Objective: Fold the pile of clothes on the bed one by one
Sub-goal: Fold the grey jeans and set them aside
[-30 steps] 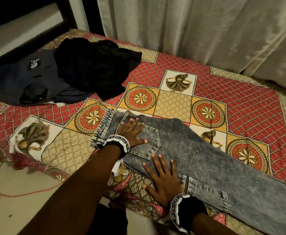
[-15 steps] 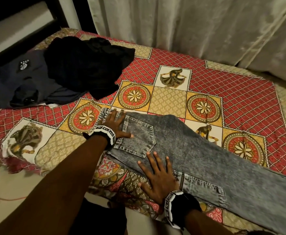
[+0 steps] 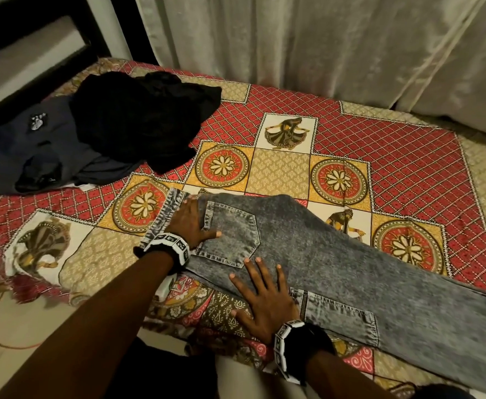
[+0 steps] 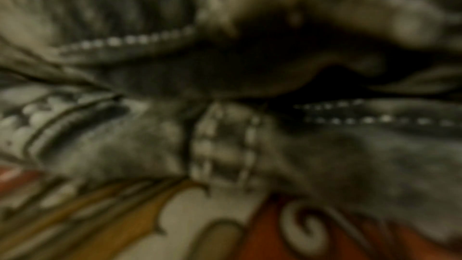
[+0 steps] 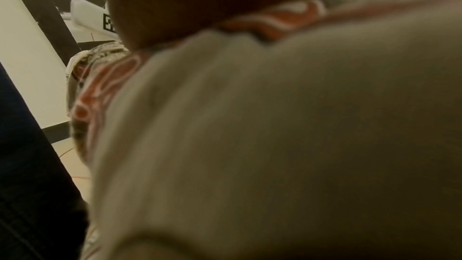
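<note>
The bed (image 3: 394, 156) fills most of the head view, covered by a patterned red, yellow and cream bedspread (image 3: 279, 174), with pale curtains (image 3: 322, 47) hanging behind its far edge. Along the near side lies a pair of grey acid-wash jeans (image 3: 351, 269), laid flat with the waistband toward the left and the legs running off to the lower right; a back pocket (image 3: 230, 240) faces up. At the far left corner sits the pile of clothes (image 3: 92, 133): a black garment (image 3: 138, 122) crumpled on top of a dark grey one (image 3: 14, 151), well apart from the jeans.

The left hand (image 3: 191, 223) rests palm-down on the jeans at the waistband, just beside the pocket, fingers straight and the thumb lying across the pocket; its grip is open and holds nothing. The right hand (image 3: 261, 300) lies flat with 5 fingers spread, fingertips on the denim below the pocket and the palm over the bedspread at the bed's near edge; its grip is likewise open, pressing only. Each wrist wears a black-and-white band.

Both wrist views are blurred; the left one shows denim stitching close up.
</note>
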